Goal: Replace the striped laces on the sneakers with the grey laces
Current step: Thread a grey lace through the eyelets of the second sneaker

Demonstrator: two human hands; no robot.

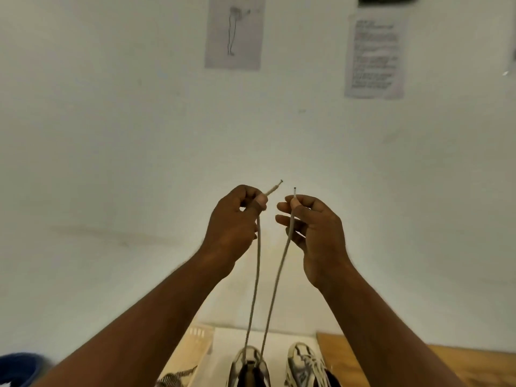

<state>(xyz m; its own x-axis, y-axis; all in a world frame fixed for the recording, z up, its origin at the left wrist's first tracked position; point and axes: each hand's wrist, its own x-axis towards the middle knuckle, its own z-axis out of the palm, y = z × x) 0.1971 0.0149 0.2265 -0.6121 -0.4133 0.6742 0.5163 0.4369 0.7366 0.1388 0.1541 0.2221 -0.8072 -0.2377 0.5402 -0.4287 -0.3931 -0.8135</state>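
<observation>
From the head camera: a person lifts both ends of 1 grey lace (255, 275) high in front of a pale wall (111, 135), the left hand (233, 222) pinching 1 end between thumb and curled fingers, the right hand (317, 233) pinching the other between thumb and forefinger with the remaining fingers loosely spread. The 2 strands drop taut and close together to the left-side sneaker (248, 364) at the bottom edge, where they appear to pass through its lowest eyelets – the exact holes are too small to tell. By that reading, this shoe has lost its old lace and the grey one is only started, its ends being evened before the criss-cross upward. A striped lace (176, 379) lies loose just left of the shoe. The right-side sneaker (304, 364) stands just beside it, laced to the top with what looks like its original lace – so its swap seems not yet begun. Roughly a quarter done, on this evidence. Both shoes rest on a white mat (279, 337) over a wooden table (418, 364).
</observation>
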